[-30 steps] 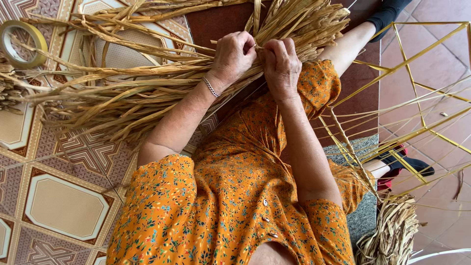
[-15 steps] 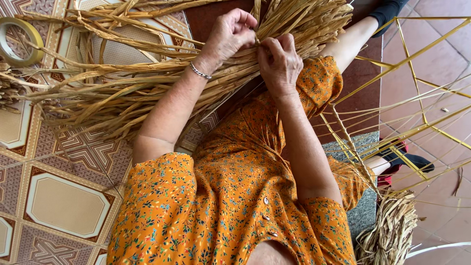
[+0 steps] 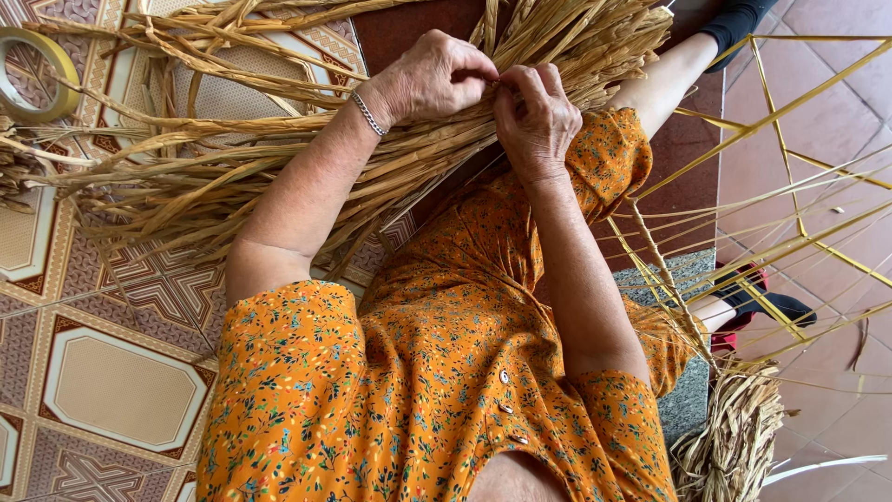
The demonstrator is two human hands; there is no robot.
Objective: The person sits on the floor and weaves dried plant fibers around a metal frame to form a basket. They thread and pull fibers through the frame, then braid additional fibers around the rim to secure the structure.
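Note:
A large bundle of dried straw-coloured leaf strands (image 3: 232, 177) lies across my lap and spreads out to the left over the tiled floor. My left hand (image 3: 432, 79), with a thin silver bracelet on the wrist, is closed on strands at the top of the bundle. My right hand (image 3: 534, 116) sits right beside it, fingertips pinching the same strands where the two hands meet. I wear an orange flowered dress (image 3: 418, 372).
A roll of tape (image 3: 32, 70) lies on the patterned floor tiles at the upper left. A frame of thin yellow strips (image 3: 790, 186) stands at the right. A coil of braided straw (image 3: 734, 437) rests at the lower right, near a dark shoe (image 3: 767, 302).
Both hands have shifted slightly up the bundle and drawn closer together, the fingertips now meeting on the strands.

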